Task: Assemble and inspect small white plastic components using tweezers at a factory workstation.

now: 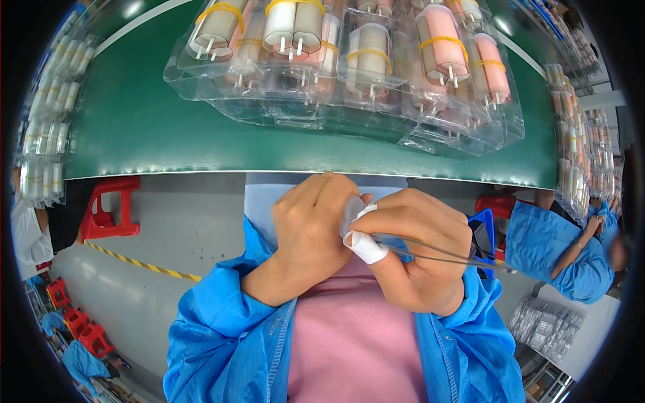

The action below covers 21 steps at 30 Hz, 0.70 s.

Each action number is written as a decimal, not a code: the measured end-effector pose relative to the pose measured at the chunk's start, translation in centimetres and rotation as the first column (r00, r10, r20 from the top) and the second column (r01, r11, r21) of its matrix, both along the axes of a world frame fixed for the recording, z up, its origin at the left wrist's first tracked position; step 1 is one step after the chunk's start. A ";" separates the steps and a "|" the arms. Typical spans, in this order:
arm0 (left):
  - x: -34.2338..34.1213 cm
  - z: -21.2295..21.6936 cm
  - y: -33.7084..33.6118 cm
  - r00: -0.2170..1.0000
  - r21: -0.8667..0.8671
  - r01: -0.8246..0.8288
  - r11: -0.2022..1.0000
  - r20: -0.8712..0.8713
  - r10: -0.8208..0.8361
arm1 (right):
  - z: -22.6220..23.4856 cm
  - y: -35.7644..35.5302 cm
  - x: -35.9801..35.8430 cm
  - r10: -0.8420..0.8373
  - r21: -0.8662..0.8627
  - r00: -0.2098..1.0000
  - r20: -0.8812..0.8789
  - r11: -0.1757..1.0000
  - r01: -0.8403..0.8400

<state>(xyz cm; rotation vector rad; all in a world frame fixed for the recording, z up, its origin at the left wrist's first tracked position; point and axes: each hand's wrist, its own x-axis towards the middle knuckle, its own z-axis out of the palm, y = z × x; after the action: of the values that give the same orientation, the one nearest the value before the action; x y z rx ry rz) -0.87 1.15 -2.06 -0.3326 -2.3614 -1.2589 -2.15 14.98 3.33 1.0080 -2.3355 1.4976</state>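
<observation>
1. Atop green table [134, 114], clear plastic trays [302, 117] hold pink, grey & white cylinders [449, 43] w/ yellow bands [368, 52].
2. Btwn hands, near table edge: translucent pc [350, 213]. L hand [312, 215] curled on it; R hand [423, 248], fingers bent, grips thin metal tool [443, 254].
3. Grey floor [161, 228]; red stool [111, 208] L, blue bin [489, 235] R.

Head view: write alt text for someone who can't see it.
A person's left hand appears to hold a small translucent piece while the right hand, thumb wrapped in white, holds a thin metal tool beside it. Beyond, on a green table, clear plastic trays hold yellow-banded pink, grey and white cylinders.
</observation>
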 end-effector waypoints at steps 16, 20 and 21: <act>0.9 0.8 -0.1 0.958 0.334 0.101 0.937 0.220 -0.182 | -0.3 1.4 0.1 0.034 -0.180 0.979 0.200 0.984 0.002; 1.1 1.2 -0.2 0.938 0.373 0.140 0.917 0.247 -0.244 | -0.5 1.7 -0.1 0.018 -0.183 0.982 0.188 0.983 0.017; 1.1 1.3 -0.2 0.934 0.381 0.150 0.912 0.248 -0.257 | -0.6 1.8 -0.2 0.014 -0.180 0.983 0.181 0.983 0.020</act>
<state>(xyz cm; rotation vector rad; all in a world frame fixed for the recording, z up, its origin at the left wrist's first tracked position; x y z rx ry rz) 0.22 0.98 -0.76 -0.2992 -2.3091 -1.9236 -2.32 16.74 2.77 0.8545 -2.2612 1.8332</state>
